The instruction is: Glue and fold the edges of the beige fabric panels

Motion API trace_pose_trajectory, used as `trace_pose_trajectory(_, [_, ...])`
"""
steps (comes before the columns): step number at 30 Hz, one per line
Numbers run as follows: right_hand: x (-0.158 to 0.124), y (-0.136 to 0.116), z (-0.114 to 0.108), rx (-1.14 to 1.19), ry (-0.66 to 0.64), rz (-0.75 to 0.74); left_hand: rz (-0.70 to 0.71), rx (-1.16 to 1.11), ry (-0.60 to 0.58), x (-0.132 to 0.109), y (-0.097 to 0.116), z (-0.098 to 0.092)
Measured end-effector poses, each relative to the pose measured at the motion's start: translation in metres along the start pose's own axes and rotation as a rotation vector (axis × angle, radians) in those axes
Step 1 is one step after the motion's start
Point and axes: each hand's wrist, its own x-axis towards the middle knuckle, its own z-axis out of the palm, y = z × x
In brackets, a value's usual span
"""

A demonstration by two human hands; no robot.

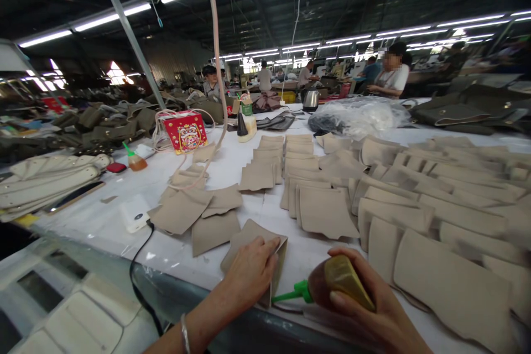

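My left hand (253, 271) lies flat with its fingers spread on a beige piece (244, 235) at the table's front edge, pressing it down. One side of that piece is folded over. In my right hand (369, 298) is a glue bottle (338, 282) of amber liquid, tipped to the left. Its green nozzle (290, 293) touches or nearly touches the folded piece's lower edge, just right of my left hand. Loose beige pieces (180, 210) lie beyond my left hand, and overlapping rows of them (326, 210) spread to the right.
At the left are a white device (135, 215) with a black cable, a second glue bottle (136, 160) and a red box (185, 131). A hose (218, 55) hangs over the table (95, 232). Behind stand a kettle (310, 100) and plastic wrap (360, 113). People sit farther back.
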Motion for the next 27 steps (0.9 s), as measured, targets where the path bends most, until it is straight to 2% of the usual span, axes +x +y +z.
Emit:
trace_pose_trajectory(3, [0.001,0.003,-0.001,-0.088,0.093,-0.048,-0.007,-0.005,0.006,-0.001,0.000,0.000])
trace_pose_trajectory(8, [0.000,0.004,0.000,-0.008,-0.020,-0.032,-0.006,-0.007,-0.004,-0.001,0.000,0.000])
trace_pose_trajectory(14, [0.006,0.002,0.001,-0.112,0.155,-0.075,-0.004,-0.006,-0.004,0.000,0.000,0.001])
trace_pose_trajectory(18, [0.006,0.007,0.000,-0.002,-0.020,-0.044,0.000,-0.002,-0.018,0.002,-0.001,0.002])
trace_pose_trajectory(20, [0.009,0.010,-0.003,-0.011,-0.048,-0.042,0.005,-0.001,-0.015,0.003,-0.001,0.002])
trace_pose_trajectory(24, [0.026,0.015,-0.015,-0.193,0.087,-0.127,0.014,-0.001,-0.025,0.005,-0.001,0.003])
trace_pose_trajectory(27, [0.036,0.019,-0.022,-0.285,0.135,-0.215,0.009,-0.011,-0.035,0.006,0.000,0.003])
